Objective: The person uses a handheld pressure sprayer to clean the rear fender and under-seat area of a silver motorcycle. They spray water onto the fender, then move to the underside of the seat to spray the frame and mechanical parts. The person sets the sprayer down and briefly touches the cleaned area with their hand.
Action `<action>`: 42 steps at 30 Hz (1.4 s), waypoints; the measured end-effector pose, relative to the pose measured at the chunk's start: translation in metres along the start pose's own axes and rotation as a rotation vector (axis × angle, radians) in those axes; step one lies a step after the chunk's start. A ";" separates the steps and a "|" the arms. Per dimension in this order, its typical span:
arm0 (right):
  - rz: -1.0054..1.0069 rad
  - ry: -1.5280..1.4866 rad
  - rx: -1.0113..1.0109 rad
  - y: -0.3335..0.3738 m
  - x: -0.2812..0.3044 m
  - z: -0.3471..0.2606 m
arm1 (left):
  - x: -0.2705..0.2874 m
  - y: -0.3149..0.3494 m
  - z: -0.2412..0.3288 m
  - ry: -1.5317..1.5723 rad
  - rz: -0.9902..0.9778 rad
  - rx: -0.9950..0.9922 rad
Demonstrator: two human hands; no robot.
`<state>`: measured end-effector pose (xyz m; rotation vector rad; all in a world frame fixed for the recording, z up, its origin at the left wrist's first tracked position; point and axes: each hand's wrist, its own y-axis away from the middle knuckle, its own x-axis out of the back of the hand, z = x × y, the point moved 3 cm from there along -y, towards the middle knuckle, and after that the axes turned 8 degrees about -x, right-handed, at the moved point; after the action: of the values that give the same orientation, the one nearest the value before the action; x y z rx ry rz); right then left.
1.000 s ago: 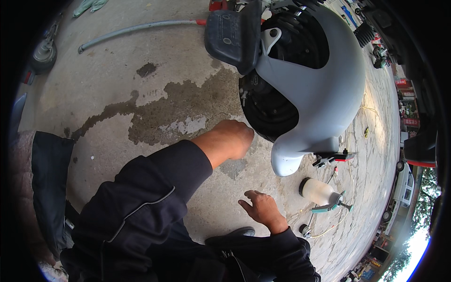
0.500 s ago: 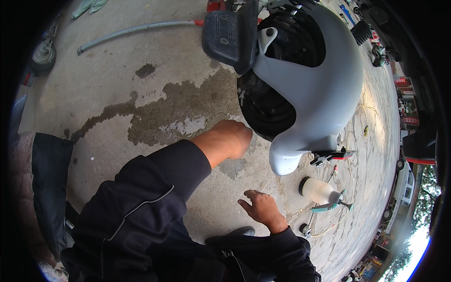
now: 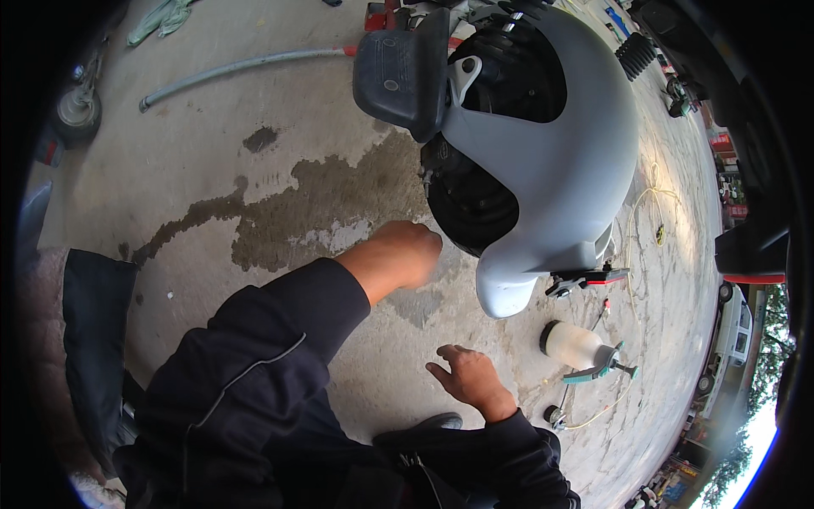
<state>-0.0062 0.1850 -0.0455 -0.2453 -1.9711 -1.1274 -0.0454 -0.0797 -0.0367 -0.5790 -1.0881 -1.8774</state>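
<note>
My left hand (image 3: 404, 255) is curled with its back toward me, low beside a black wheel (image 3: 475, 233). Its fingers are hidden underneath, and so is anything inside them. A grey rounded mudguard (image 3: 585, 157) covers the wheel, and a black plastic flap (image 3: 398, 76) sticks out at its far left. Lower and to the right, my right hand (image 3: 473, 377) hovers empty above the floor, fingers apart. Close by on its right lies a translucent pump sprayer (image 3: 577, 343) with a green handle.
A grey pole with a red end (image 3: 246, 66) lies on the concrete floor. Wet patches (image 3: 339, 182) spread left of the wheel. A thin yellow hose (image 3: 653, 191) winds across the right side. A green cloth (image 3: 161, 19) lies far left; a white van (image 3: 729, 339) stands far right.
The mudguard and wheel sit slightly further left in view. My left hand has shifted a little left with them and stays curled. The right hand keeps nearly the same pose.
</note>
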 end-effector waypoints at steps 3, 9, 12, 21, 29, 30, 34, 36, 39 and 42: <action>0.011 0.000 0.023 0.000 0.000 -0.002 | -0.002 0.001 -0.010 -0.028 0.016 0.040; -0.010 -0.018 0.025 0.001 0.010 -0.007 | -0.002 -0.005 -0.022 0.030 -0.085 0.155; 0.026 -0.072 0.057 0.010 0.014 -0.009 | -0.012 -0.008 -0.031 0.009 -0.176 0.240; 0.081 -0.219 0.126 0.027 0.018 0.016 | -0.052 0.007 -0.062 0.100 -0.381 0.135; 0.065 -0.178 -0.060 0.046 0.024 0.096 | -0.057 0.087 -0.027 0.075 -0.253 0.247; 0.083 -0.225 -0.124 0.061 0.031 0.098 | -0.053 0.104 -0.022 0.132 -0.180 0.249; 0.110 -0.379 -0.275 0.132 0.066 0.064 | -0.023 0.170 0.000 0.333 0.084 0.272; 0.080 -0.426 -0.244 0.166 0.081 0.032 | 0.000 0.199 0.005 0.415 0.223 0.336; -0.005 -0.471 -0.145 0.207 0.109 -0.013 | 0.031 0.237 0.003 0.463 0.245 0.395; -0.049 -0.499 -0.094 0.246 0.147 -0.043 | 0.050 0.280 -0.002 0.436 0.276 0.433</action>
<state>0.0543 0.2607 0.2278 -0.5768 -2.3669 -1.2811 0.1685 -0.1718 0.1270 -0.0570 -1.0164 -1.3823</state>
